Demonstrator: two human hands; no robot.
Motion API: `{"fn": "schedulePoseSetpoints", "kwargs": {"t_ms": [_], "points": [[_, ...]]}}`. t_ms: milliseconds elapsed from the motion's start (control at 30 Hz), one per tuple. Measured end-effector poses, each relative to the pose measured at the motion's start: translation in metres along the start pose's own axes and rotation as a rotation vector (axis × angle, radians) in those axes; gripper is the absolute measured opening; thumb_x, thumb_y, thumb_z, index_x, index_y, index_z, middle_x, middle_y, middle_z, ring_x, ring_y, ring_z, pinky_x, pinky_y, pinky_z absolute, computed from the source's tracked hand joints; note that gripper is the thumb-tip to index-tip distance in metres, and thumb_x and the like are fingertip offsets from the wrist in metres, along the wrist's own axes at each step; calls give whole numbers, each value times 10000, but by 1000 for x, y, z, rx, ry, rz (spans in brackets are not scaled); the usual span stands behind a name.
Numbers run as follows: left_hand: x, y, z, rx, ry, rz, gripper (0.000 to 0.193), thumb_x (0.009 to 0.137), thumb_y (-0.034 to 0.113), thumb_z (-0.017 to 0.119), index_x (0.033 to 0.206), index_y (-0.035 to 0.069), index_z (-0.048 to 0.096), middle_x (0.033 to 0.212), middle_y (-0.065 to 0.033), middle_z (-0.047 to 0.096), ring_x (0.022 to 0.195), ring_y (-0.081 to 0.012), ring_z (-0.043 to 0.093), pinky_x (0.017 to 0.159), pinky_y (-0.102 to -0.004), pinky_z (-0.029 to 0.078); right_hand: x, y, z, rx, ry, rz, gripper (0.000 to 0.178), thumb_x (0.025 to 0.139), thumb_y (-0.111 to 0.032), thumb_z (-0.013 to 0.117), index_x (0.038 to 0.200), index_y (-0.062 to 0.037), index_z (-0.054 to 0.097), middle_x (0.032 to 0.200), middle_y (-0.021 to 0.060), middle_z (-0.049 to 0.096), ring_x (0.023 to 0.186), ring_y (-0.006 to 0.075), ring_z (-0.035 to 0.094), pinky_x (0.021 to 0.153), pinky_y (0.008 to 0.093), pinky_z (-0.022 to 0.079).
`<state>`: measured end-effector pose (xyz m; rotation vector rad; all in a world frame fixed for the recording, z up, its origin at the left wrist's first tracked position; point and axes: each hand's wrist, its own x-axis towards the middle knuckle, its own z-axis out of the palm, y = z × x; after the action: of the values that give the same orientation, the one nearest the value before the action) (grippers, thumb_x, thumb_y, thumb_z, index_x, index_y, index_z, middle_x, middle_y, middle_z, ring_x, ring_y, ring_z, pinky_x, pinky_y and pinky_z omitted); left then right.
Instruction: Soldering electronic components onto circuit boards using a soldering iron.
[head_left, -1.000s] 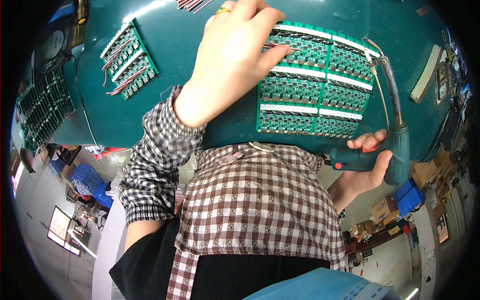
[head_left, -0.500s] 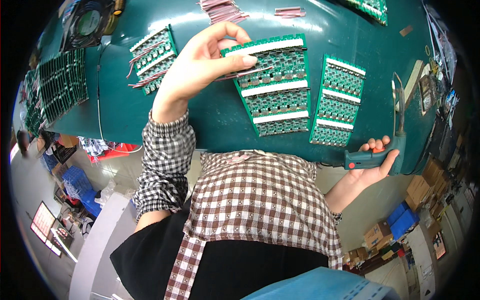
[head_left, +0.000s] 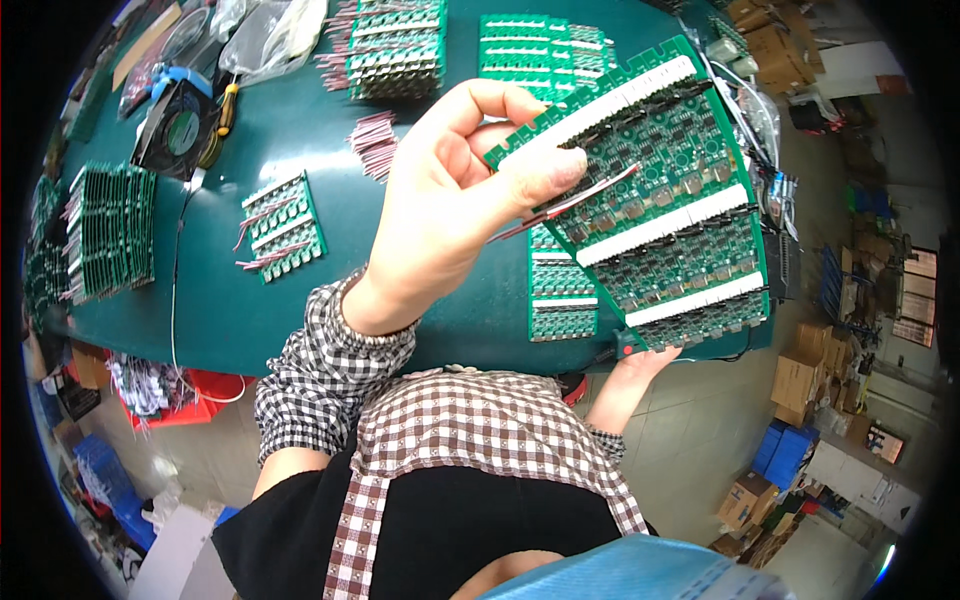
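Observation:
Pinched between thumb and fingers of my left hand (head_left: 435,205) is a green circuit board panel (head_left: 665,225) with white connector strips, held tilted above the table. A thin red-and-white wire (head_left: 605,186) lies across the panel, under my left thumb. Behind the panel's lower edge shows part of my right hand (head_left: 648,364), its fingers hidden. The red-buttoned end of a dark green soldering gun (head_left: 617,352) peeks out beside it; its tip is out of sight. Flat on the table lies another panel (head_left: 563,300), partly covered. Further left is a panel with wires (head_left: 283,232) attached.
A stack of wired boards (head_left: 398,50) stands at the back beside a bundle of wires (head_left: 374,147). More green panels (head_left: 515,50) lie behind. On the left are a black fan (head_left: 175,130), a screwdriver (head_left: 228,110) and a row of upright boards (head_left: 112,230).
The whole view has shifted, showing more of the table's back. My left hand has raised the panel nearer and to the right, and it now covers most of the soldering gun and right hand.

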<state>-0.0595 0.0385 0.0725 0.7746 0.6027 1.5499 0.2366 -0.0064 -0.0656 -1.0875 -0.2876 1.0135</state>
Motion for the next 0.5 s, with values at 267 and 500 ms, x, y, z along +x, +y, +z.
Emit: {"fn": "schedulePoseSetpoints", "kwargs": {"t_ms": [267,500], "points": [[5,-2,15,-113,-98,36,350,795,35,685,1053,-9,452,897,-92,625,780,-103,616,658,-206,507,17,11,-14,156,-18,50,486,922,-408,413,1286,-88,450,1256,86,504,1104,266,515,894,437,459],[4,-1,20,-90,-70,1,324,808,34,659,1055,11,450,862,-55,622,713,-53,565,594,-172,435,16,15,-31,105,-18,36,539,920,-477,399,1338,-137,397,1313,65,447,1134,247,482,950,431,423]]}}
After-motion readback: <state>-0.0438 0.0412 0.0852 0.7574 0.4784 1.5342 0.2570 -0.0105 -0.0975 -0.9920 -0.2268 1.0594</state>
